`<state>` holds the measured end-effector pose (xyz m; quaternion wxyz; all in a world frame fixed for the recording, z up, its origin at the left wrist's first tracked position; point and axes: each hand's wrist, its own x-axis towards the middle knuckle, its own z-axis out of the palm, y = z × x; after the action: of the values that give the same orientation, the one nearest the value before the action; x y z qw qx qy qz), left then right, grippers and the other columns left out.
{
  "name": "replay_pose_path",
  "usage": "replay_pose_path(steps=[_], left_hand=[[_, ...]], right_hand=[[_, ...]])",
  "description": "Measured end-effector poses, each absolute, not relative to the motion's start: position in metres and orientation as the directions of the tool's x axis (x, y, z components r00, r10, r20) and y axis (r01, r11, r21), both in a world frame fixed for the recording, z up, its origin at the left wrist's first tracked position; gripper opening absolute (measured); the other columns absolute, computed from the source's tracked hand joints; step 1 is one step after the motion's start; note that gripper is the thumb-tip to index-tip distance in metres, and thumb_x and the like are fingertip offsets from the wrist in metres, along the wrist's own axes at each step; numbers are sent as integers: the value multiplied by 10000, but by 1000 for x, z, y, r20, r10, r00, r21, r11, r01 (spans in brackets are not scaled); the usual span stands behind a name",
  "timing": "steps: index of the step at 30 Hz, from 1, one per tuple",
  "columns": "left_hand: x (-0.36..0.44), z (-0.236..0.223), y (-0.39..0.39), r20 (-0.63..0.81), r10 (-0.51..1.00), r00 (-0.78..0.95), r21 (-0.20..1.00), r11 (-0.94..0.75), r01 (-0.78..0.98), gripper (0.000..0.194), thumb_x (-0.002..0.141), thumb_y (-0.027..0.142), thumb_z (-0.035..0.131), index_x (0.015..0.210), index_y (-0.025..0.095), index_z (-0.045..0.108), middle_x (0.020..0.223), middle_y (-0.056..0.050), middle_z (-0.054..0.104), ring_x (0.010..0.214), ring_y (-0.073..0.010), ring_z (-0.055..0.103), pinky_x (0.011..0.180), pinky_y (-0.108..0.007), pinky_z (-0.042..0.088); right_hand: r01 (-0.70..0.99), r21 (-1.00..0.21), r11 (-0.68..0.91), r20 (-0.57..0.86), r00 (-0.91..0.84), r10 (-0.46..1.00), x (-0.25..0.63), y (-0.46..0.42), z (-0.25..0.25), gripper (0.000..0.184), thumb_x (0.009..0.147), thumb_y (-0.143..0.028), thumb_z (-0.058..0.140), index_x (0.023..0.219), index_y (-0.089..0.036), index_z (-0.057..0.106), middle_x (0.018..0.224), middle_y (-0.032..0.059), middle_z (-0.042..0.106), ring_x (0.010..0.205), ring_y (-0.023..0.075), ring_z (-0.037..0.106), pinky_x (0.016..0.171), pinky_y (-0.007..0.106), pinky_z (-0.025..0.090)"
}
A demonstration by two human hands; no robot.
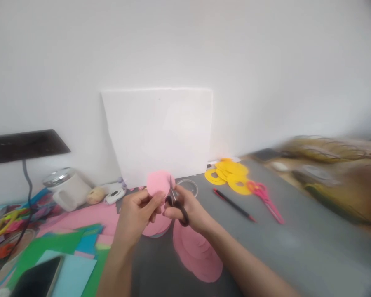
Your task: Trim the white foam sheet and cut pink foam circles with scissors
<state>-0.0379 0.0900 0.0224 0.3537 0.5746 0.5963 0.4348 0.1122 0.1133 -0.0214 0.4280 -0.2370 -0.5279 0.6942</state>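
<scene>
My left hand (144, 208) pinches a round piece of pink paper (157, 181) by its lower edge, held up above the table. In my right hand (185, 206) is a pair of black-handled scissors (181, 213), fingers through the loops. Their blades meet the right edge of the pink paper, where a narrow strip stands off; whether the blades are parted I cannot tell. Below my hands lie more pink paper circles (200, 258), overlapping on the grey table. Another pink round (157, 226) lies partly hidden beneath my left hand.
Yellow paper rings (231, 169), a black-and-red pencil (235, 205) and pink scissors (267, 200) lie to the right. Coloured paper sheets (52, 243), a phone (37, 278) and a white mug (69, 192) are at left. A white board (160, 132) leans on the wall.
</scene>
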Motion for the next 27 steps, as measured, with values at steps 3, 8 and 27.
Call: replay_pose_path(steps=[3,8,27], left_hand=[[-34,23,89,92,994,-51,937,-69,342,342,726,398,651,489,172,553,403,40,492,380,-69,408,382,-195,300],[-31,25,88,109,993,-41,940,-89,328,329,739,410,637,523,165,593,396,42,466,376,-68,379,372,-199,288],[-39,24,89,54,996,-70,927,-24,374,379,740,437,647,487,176,540,414,37,495,395,-73,420,404,-200,313]], right_hand=[[-360,-932,-53,152,-519,841,112,115,-20,662,560,-453,844,1047,-187,482,612,-72,482,517,70,371,472,203,239],[-354,-934,-52,151,-522,840,113,115,-18,707,529,-496,849,1047,-190,478,602,-82,444,532,78,352,500,216,248],[-287,-956,-65,99,-523,847,116,114,-14,520,591,-373,814,913,-191,448,558,-97,486,442,37,336,416,189,218]])
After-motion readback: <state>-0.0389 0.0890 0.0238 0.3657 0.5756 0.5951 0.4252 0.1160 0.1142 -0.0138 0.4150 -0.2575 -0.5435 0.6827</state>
